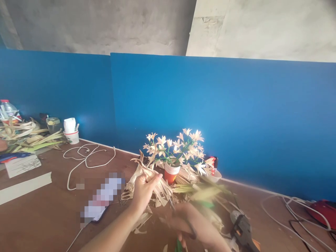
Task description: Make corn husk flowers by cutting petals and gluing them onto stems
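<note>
My left hand is raised over the brown table, fingers closed round a bunch of dried corn husk strips. My right hand is lower and blurred by motion; it looks closed on scissors, whose blades point up toward the husk. Just behind stands a red paper cup holding a bouquet of pale husk flowers on green stems. Loose husk pieces lie scattered under both hands.
A glue gun lies at the right, with white cables and a red object beyond. At left are a white cord, a husk pile, a white cup, paper sheets. A blue panel backs the table.
</note>
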{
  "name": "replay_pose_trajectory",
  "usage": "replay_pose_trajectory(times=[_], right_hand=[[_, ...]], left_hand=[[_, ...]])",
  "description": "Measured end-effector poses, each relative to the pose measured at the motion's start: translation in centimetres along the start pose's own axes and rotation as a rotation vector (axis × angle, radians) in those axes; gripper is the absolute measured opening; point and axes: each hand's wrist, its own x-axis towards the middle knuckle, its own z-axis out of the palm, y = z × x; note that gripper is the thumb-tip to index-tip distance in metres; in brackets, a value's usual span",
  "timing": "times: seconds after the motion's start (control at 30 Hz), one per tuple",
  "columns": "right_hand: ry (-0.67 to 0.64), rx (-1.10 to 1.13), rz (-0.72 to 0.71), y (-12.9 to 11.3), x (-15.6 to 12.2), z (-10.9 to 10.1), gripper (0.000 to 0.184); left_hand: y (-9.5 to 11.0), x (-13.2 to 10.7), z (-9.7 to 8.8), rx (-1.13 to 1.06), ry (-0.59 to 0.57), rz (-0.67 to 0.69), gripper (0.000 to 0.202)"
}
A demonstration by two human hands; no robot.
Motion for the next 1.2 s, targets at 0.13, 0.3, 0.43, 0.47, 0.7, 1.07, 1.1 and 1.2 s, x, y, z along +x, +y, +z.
replay_pose_trajectory(times=[0.13,0.3,0.43,0.47,0.7,1.07,1.1,1.2], right_hand=[[0.038,-0.008,-0.02,-0.2,0.3,0.8,0.041],[0.056,0.045,-0.061,0.2,0.6,1.1,0.037],[0.07,0.043,-0.045,0.6,0.7,0.9,0.033],[0.069,0.046,-0.045,0.6,0.8,0.8,0.033],[0.053,0.036,-0.054,0.6,0.7,0.4,0.04],[0.032,-0.029,-0.081,0.3,0.5,0.2,0.032],[0.033,-0.021,-0.085,0.4,0.5,0.2,0.032],[0.054,-0.01,-0.065,0.4,0.6,0.3,0.032]], left_hand=[[-0.8,-0.7,0.6,-0.044,0.096,-0.012,0.043],[-1.1,-0.9,0.8,-0.039,0.103,-0.046,0.045],[-1.0,-0.8,0.8,-0.059,0.071,-0.066,0.043],[-1.0,-0.8,0.8,-0.062,0.068,-0.065,0.044],[-0.4,-0.5,0.5,-0.087,0.066,-0.049,0.044],[-0.7,-0.6,0.6,-0.035,0.002,-0.066,0.041],[-0.8,-0.7,0.6,-0.039,-0.001,-0.07,0.041],[-1.2,-0.7,0.7,-0.067,0.015,-0.097,0.04]])
